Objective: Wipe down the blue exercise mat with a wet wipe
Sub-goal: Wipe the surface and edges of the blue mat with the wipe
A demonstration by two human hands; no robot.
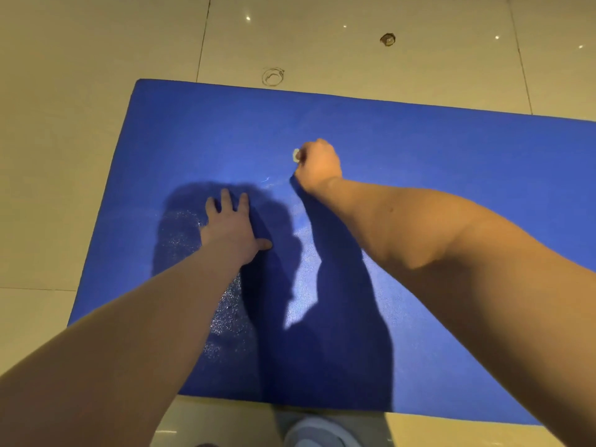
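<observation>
The blue exercise mat (pixel 451 162) lies on the tile floor (pixel 64 124). The right hand (pixel 317 167) squeezes a balled wet wipe (pixel 296 155) against it. The left hand (pixel 230 227) rests flat, fingers spread. Best to press and rub in long rows.

The left hand (pixel 230 230) and the right hand (pixel 317 167) are bare, and both forearms run bare to the picture's edge. A small dark spot (pixel 391 209) marks the right forearm. At the bottom edge shows a rounded bulge of pale grey-blue cloth clothing (pixel 319 430); which garment cannot be told.
</observation>
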